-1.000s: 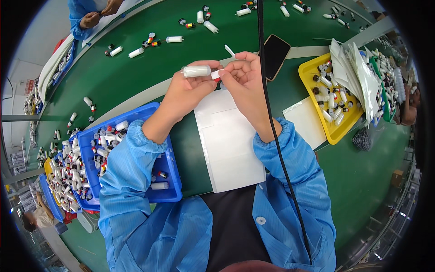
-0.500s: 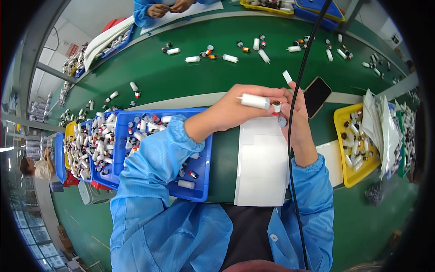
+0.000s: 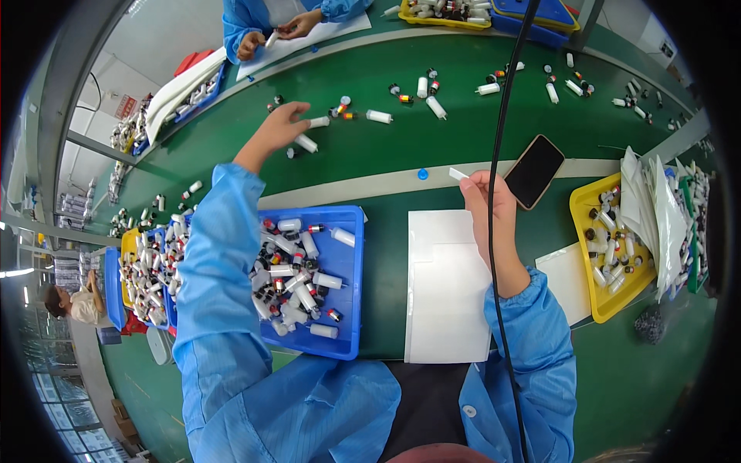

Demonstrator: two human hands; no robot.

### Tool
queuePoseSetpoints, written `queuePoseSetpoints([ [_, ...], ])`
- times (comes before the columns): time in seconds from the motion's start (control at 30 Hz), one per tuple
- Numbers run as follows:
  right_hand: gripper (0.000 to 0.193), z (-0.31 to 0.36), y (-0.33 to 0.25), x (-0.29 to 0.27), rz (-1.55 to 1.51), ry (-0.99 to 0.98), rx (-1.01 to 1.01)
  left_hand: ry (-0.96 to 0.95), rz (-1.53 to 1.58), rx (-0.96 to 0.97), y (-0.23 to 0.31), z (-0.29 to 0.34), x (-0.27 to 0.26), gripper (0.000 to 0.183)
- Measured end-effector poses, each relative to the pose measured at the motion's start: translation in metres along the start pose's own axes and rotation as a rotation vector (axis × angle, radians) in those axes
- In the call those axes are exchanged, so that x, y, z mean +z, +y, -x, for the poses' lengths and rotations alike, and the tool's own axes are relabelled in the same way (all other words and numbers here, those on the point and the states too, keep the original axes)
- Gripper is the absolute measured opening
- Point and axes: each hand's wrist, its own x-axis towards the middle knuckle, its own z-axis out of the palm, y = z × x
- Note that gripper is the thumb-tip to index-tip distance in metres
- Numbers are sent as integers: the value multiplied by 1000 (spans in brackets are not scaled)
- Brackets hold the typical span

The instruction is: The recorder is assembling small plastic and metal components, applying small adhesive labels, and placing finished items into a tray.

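My left hand (image 3: 278, 131) is stretched out over the far left of the green table, fingers apart and nothing visible held in them. Just beside it lie a white plastic cylinder (image 3: 306, 143) with a small tip and a dark round cap (image 3: 291, 153). Another white cylinder (image 3: 318, 122) is close to the fingertips. On the right, my right hand (image 3: 494, 202) pinches a small white strip (image 3: 458, 174) between thumb and finger, above the far right corner of a white sheet (image 3: 448, 301). A blue cap (image 3: 422, 174) sits on the grey band left of that hand.
A blue tray (image 3: 356, 285) full of white cylinders and small parts stands under my left arm. Right of my right hand are a phone (image 3: 534, 171) and a yellow tray (image 3: 600, 310). A black cable (image 3: 498, 139) hangs across the view. Opposite, a co-worker's hands (image 3: 301, 25) handle a part.
My hands have moved apart. The left went to the far left, where a white cylinder and a dark cap now lie beside it. My right hand keeps the white strip.
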Motion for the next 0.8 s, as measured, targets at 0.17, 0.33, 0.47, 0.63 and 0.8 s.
queuePoseSetpoints([
  [0.17,7,-1,5,-3,71,3,22,145,-293,134,-27,-32,33,38],
  [0.33,12,-2,5,-2,30,37,-52,255,84,140,46,9,6,36],
  [0.47,27,2,6,0,-22,17,-112,221,873,247,114,39,20,32],
  [0.63,65,9,10,4,126,-52,-396,-237,1645,-54,186,89,74,38],
  [0.8,62,13,-2,7,409,-63,-567,-330,1787,-219,218,106,132,46],
])
